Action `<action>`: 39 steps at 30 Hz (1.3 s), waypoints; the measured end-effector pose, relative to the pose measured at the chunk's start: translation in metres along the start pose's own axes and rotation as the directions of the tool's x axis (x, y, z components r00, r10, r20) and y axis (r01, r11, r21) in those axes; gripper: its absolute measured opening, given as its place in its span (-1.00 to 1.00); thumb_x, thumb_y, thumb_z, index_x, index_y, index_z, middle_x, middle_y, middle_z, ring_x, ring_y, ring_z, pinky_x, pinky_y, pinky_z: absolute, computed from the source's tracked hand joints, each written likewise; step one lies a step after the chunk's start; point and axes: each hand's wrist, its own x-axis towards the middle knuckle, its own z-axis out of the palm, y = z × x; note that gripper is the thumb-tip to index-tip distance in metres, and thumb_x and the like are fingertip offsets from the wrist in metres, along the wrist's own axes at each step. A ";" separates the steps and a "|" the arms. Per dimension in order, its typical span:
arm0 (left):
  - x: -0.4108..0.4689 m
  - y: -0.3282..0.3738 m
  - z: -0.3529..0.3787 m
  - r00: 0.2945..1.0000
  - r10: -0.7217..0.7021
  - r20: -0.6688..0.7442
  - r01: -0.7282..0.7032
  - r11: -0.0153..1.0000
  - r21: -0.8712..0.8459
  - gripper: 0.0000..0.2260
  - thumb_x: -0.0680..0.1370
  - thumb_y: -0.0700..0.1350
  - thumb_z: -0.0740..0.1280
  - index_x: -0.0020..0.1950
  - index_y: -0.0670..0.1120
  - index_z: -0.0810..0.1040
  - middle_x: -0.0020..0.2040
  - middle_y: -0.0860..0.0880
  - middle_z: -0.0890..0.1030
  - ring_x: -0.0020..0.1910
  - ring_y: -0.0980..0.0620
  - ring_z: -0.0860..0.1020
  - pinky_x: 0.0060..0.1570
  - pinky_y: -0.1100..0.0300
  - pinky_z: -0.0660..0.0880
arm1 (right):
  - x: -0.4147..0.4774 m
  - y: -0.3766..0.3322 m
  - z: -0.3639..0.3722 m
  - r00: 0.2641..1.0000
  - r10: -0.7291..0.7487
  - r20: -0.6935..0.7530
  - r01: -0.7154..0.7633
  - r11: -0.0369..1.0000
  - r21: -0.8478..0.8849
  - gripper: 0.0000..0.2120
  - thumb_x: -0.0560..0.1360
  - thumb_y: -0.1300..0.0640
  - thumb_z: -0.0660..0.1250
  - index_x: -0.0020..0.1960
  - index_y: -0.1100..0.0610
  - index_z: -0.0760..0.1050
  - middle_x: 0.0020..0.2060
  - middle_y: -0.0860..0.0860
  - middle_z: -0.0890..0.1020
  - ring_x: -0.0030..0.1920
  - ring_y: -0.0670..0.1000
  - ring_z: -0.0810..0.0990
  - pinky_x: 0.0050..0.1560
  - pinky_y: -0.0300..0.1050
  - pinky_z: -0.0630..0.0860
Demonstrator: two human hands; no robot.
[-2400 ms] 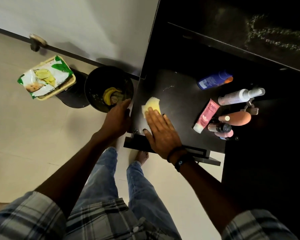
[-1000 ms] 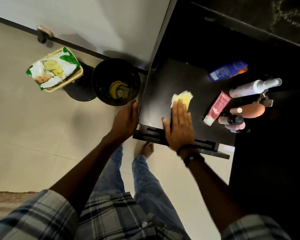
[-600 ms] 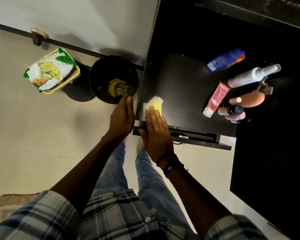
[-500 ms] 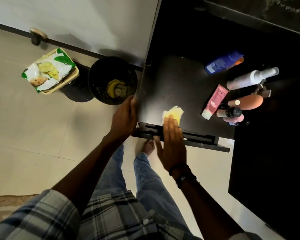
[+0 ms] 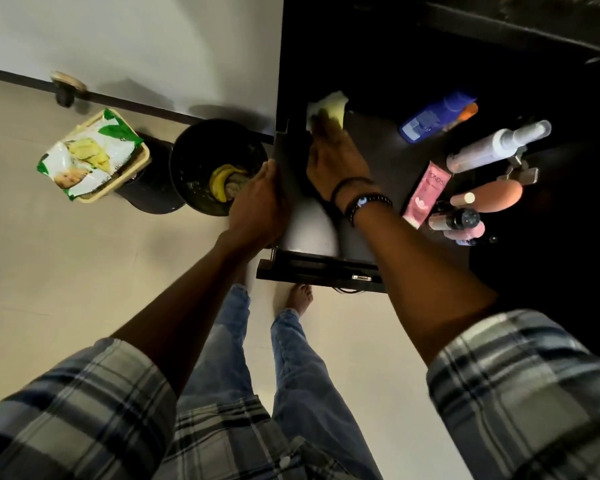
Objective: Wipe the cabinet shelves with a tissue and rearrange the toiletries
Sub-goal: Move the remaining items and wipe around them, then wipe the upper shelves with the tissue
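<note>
A black bin [image 5: 187,157] stands on the pale floor [image 5: 66,271] against the white wall [image 5: 153,46], with a banana peel [image 5: 219,180] inside. Just beside it, a wipes packet [image 5: 87,154] lies on a beige basket [image 5: 146,155].

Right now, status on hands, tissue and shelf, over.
Left hand grips shelf at left edge. Right hand flat, pressing tissue into far left corner. Toiletries bunched right, clear of tissue.

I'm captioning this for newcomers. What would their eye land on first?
The yellow tissue stands out, pressed by the flat right hand at the back left of the dark shelf, while the left hand holds its left edge. Then the toiletries lying at its right, led by the pink tube and blue bottle, and the banana peel in the black bin on the floor.
</note>
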 end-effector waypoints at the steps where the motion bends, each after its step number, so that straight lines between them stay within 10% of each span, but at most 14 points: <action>1: 0.000 -0.002 -0.001 1.000 0.004 0.016 -0.004 1.000 0.029 -0.58 0.54 -0.17 0.18 0.40 -0.19 0.27 0.30 -0.24 0.43 0.24 -0.20 0.43 0.12 -0.05 0.47 | -0.017 0.004 -0.001 1.000 -0.024 -0.004 0.024 1.000 0.013 -0.44 0.51 0.11 -0.05 0.50 0.20 0.15 0.50 0.13 0.21 0.50 0.09 0.18 0.49 -0.09 0.03; 13: -0.001 -0.005 -0.017 0.979 0.036 0.201 -0.055 0.994 0.092 -0.36 0.53 -0.18 0.24 0.53 -0.15 0.00 0.51 -0.16 0.18 0.47 -0.13 0.19 0.41 -0.02 0.24 | 0.021 0.002 -0.037 0.986 0.161 0.034 -0.160 0.986 -0.039 -0.60 0.55 0.28 0.15 0.39 0.23 0.34 0.29 0.25 0.48 0.24 0.25 0.49 0.22 0.04 0.41; 21: -0.045 0.004 -0.034 0.970 0.054 0.236 -0.078 0.993 0.091 -0.55 0.54 -0.20 0.23 0.42 -0.12 0.25 0.36 -0.20 0.41 0.01 -0.17 0.58 -0.19 0.11 0.51 | -0.162 -0.030 0.012 0.990 -0.049 0.134 0.051 0.999 -0.012 -0.41 0.52 0.42 0.13 0.52 0.25 0.06 0.51 0.21 0.13 0.50 0.14 0.18 0.45 -0.06 0.24; 25: -0.085 0.019 -0.040 0.965 0.049 0.258 -0.061 0.997 0.037 -0.67 0.48 -0.29 0.22 0.23 -0.14 0.41 0.11 -0.18 0.56 -0.05 -0.17 0.58 -0.16 0.04 0.51 | -0.217 -0.017 0.006 0.965 0.140 0.223 -0.186 0.961 0.203 -0.59 0.51 0.33 0.19 0.34 0.13 0.45 0.25 0.17 0.55 0.25 0.15 0.53 0.24 -0.21 0.39; 28: -0.100 0.037 -0.052 0.958 0.088 0.274 -0.104 0.993 0.046 -0.58 0.47 -0.28 0.21 0.34 -0.15 0.36 0.25 -0.23 0.51 0.11 -0.25 0.55 0.02 -0.05 0.52 | -0.212 -0.013 -0.029 0.936 0.353 0.002 -0.295 0.781 0.551 -0.74 0.50 0.35 0.26 0.10 0.19 0.64 0.03 0.13 0.69 0.06 -0.01 0.64 0.08 -0.47 0.40; 32: -0.084 0.068 -0.084 0.962 0.229 0.146 -0.226 0.973 -0.033 -0.56 0.53 -0.24 0.24 0.41 -0.11 0.29 0.30 -0.21 0.48 0.18 -0.21 0.53 0.14 -0.07 0.49 | -0.178 -0.028 -0.122 0.887 0.378 -0.264 -0.066 0.671 0.738 -0.71 0.50 0.37 0.26 0.15 0.19 0.61 0.02 -0.06 0.64 -0.05 -0.34 0.58 0.04 -0.42 0.49; 39: -0.068 0.135 -0.156 0.835 0.419 -0.357 -0.486 0.865 -0.121 -0.59 0.53 -0.23 0.10 0.38 -0.21 0.39 0.34 -0.16 0.48 0.33 -0.08 0.44 0.38 0.09 0.32 | -0.163 -0.053 -0.240 0.670 0.312 -0.673 0.271 0.742 0.613 -0.64 0.48 0.38 0.26 0.23 0.16 0.56 0.18 0.01 0.61 0.24 -0.09 0.55 0.31 -0.23 0.43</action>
